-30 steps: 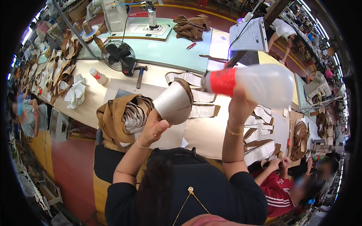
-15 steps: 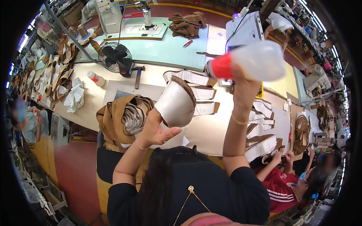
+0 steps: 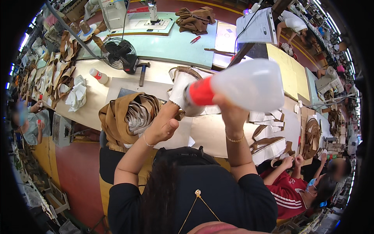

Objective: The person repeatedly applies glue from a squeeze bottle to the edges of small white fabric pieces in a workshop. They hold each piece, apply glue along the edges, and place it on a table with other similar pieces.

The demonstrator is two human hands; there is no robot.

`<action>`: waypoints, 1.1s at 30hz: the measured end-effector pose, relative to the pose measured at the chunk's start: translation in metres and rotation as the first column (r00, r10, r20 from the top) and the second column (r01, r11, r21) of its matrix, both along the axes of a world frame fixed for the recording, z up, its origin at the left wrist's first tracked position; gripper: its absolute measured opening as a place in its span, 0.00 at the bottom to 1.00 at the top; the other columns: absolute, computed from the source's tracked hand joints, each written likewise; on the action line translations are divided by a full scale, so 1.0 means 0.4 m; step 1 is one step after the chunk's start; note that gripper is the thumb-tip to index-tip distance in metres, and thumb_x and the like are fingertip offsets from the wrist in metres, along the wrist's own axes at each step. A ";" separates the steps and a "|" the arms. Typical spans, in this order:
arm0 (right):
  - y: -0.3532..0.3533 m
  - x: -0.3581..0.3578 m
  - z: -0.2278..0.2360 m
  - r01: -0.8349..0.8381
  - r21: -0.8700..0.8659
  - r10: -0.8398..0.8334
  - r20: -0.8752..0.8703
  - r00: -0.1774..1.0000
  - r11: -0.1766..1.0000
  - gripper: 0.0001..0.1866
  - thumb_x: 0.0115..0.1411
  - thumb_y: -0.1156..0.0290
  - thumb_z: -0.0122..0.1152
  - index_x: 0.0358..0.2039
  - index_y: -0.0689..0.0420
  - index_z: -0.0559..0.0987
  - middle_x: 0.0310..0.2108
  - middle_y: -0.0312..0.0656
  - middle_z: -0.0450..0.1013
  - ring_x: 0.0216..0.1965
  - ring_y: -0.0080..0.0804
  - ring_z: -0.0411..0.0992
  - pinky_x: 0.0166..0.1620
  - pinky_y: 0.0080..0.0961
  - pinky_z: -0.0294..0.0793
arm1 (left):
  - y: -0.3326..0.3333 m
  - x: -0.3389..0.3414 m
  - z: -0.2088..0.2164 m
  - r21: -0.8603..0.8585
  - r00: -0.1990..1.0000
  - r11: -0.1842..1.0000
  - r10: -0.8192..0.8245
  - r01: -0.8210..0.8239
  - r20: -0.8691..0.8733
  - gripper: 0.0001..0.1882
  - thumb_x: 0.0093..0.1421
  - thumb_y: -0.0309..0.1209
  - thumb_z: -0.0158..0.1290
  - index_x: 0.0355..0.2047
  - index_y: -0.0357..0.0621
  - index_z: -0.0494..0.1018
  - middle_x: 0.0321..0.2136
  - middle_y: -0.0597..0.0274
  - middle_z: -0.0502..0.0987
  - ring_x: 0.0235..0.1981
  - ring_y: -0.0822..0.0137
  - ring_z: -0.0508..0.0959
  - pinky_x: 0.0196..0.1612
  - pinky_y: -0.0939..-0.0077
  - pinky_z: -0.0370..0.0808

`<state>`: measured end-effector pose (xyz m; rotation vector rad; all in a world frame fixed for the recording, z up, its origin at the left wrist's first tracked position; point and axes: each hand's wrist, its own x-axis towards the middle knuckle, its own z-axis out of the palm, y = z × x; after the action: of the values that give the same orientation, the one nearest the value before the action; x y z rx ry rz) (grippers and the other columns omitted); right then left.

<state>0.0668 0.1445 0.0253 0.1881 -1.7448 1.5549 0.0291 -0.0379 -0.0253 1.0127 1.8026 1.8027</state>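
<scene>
My left hand (image 3: pixel 160 128) is closed on a curved leather piece (image 3: pixel 180 87), off-white on the side toward me with a brown edge; its fingers are partly hidden behind the piece. My right hand (image 3: pixel 233 117) grips a large translucent plastic bottle (image 3: pixel 251 82) with a red band. The bottle lies on its side in the air, its narrow end at the leather piece and covering part of it. Motion blurs the bottle, and I cannot tell whether the two touch. A thick bundle of brown leather pieces (image 3: pixel 117 117) stands beside my left wrist.
On the table (image 3: pixel 210 134) are a hammer (image 3: pixel 143 74), a black fan (image 3: pixel 119 54) and a small white bottle (image 3: pixel 99 76). White-backed strips (image 3: pixel 269 146) lie at right, near a person in red (image 3: pixel 286 191). A sewing machine (image 3: pixel 154 19) and red snips (image 3: pixel 195 39) are farther back.
My right hand has brought the bottle left and down, so its narrow end now overlaps the leather piece. The piece has shifted slightly in my left hand, which still holds it.
</scene>
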 end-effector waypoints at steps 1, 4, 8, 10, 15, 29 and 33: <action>-0.010 0.008 -0.008 -0.024 0.060 0.026 -0.047 0.999 0.998 0.22 0.42 0.66 0.73 0.38 0.58 0.76 0.34 0.37 0.74 0.34 0.27 0.72 0.38 0.22 0.73 | -0.007 -0.002 0.001 -0.045 1.000 0.999 0.000 -0.001 -0.024 0.58 0.48 0.73 0.30 0.57 0.25 0.49 0.56 0.46 0.58 0.58 0.59 0.59 0.57 0.68 0.57; 0.039 -0.008 0.000 -0.134 0.151 0.098 0.221 0.970 0.980 0.29 0.43 0.65 0.73 0.43 0.64 0.72 0.40 0.41 0.72 0.39 0.28 0.71 0.44 0.29 0.72 | -0.006 -0.010 0.000 -0.051 0.982 0.996 0.060 -0.070 -0.177 0.52 0.51 0.71 0.26 0.51 0.26 0.57 0.47 0.38 0.62 0.46 0.48 0.64 0.48 0.64 0.63; 0.022 -0.050 0.039 -0.109 0.149 0.096 0.088 0.991 0.983 0.28 0.37 0.59 0.75 0.38 0.58 0.78 0.33 0.39 0.76 0.34 0.27 0.74 0.41 0.24 0.73 | 0.001 -0.016 0.050 -0.181 0.871 0.975 0.024 -0.129 -0.490 0.49 0.52 0.69 0.27 0.42 0.27 0.65 0.42 0.33 0.64 0.44 0.37 0.63 0.49 0.57 0.60; 0.026 -0.070 0.049 -0.147 0.291 0.148 0.018 0.989 0.945 0.26 0.38 0.60 0.75 0.36 0.59 0.78 0.32 0.39 0.77 0.34 0.27 0.75 0.40 0.22 0.74 | -0.011 -0.031 0.085 -0.361 0.808 0.926 -0.132 -0.105 -0.575 0.47 0.52 0.69 0.29 0.35 0.28 0.67 0.43 0.32 0.63 0.49 0.35 0.58 0.53 0.52 0.55; 0.021 -0.083 0.042 -0.050 0.401 0.056 -0.004 0.998 0.915 0.23 0.38 0.62 0.74 0.34 0.59 0.79 0.31 0.40 0.77 0.33 0.28 0.76 0.38 0.22 0.74 | -0.006 -0.049 0.087 -0.328 0.585 0.896 -0.098 -0.301 -0.805 0.45 0.52 0.69 0.30 0.32 0.29 0.68 0.42 0.33 0.64 0.50 0.37 0.59 0.53 0.52 0.55; 0.030 -0.029 -0.042 -0.193 0.115 0.189 0.044 0.981 0.974 0.23 0.44 0.65 0.71 0.40 0.57 0.75 0.38 0.35 0.74 0.41 0.28 0.71 0.47 0.29 0.70 | -0.009 -0.027 -0.020 0.037 0.945 0.992 -0.123 0.117 0.303 0.56 0.43 0.76 0.16 0.53 0.34 0.50 0.48 0.48 0.60 0.51 0.58 0.61 0.54 0.62 0.55; 0.029 -0.017 -0.041 -0.248 -0.089 0.256 0.085 0.963 0.965 0.22 0.47 0.68 0.69 0.42 0.60 0.74 0.38 0.37 0.73 0.42 0.28 0.70 0.49 0.28 0.69 | 0.030 -0.014 0.055 0.342 0.814 0.928 -0.312 0.149 0.491 0.67 0.32 0.81 0.12 0.63 0.41 0.31 0.63 0.56 0.44 0.64 0.63 0.47 0.63 0.64 0.43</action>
<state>0.0602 0.1560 0.0088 0.3118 -1.7846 1.8392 0.0235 -0.0257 -0.0033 0.6802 1.0478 1.9725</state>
